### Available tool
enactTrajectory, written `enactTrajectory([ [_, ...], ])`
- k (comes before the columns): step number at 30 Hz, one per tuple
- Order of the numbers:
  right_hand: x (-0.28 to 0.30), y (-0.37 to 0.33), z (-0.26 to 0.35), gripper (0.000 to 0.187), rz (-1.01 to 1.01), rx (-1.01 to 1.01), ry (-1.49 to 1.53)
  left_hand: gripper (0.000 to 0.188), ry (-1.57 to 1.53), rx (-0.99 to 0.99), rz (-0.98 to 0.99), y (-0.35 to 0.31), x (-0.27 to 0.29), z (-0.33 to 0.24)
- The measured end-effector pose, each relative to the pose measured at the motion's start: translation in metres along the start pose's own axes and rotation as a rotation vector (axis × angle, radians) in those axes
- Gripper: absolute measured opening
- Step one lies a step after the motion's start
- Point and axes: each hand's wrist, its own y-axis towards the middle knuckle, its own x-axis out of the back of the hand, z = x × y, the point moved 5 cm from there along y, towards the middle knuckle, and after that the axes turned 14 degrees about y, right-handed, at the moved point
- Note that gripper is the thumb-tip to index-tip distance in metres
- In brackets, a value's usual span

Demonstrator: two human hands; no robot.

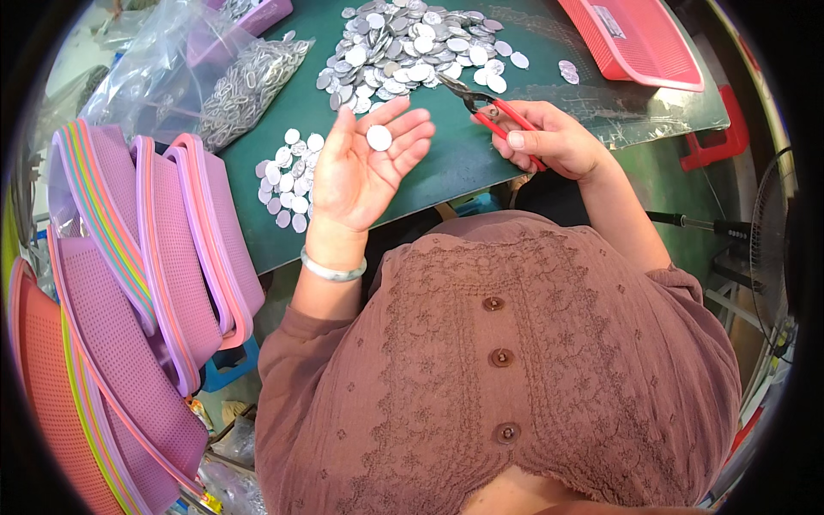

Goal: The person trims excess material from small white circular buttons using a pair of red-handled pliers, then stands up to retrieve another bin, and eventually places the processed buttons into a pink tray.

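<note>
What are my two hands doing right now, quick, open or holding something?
Left hand: open, palm up, with a pale oval disc lying on the fingers.
Right hand: closed around red-handled pliers.

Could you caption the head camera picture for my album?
Left hand open beneath a pale disc, right hand holding red-handled pliers.

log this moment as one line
left hand: palm up, pale disc on it | right hand: holding red-handled pliers | green table: larger disc pile, smaller disc pile
</note>
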Motion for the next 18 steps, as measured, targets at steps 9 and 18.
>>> enactTrajectory([
  [9,0.0,0.0,-0.001,0.045,0.029,0.022,0.071,0.015,2.069,-0.551,-0.632,-0.03,0.019,-0.03],
  [18,0.005,0.0,-0.002,0.047,0.019,0.03,0.08,0.021,2.103,-0.561,-0.616,0.006,-0.006,-0.032],
])
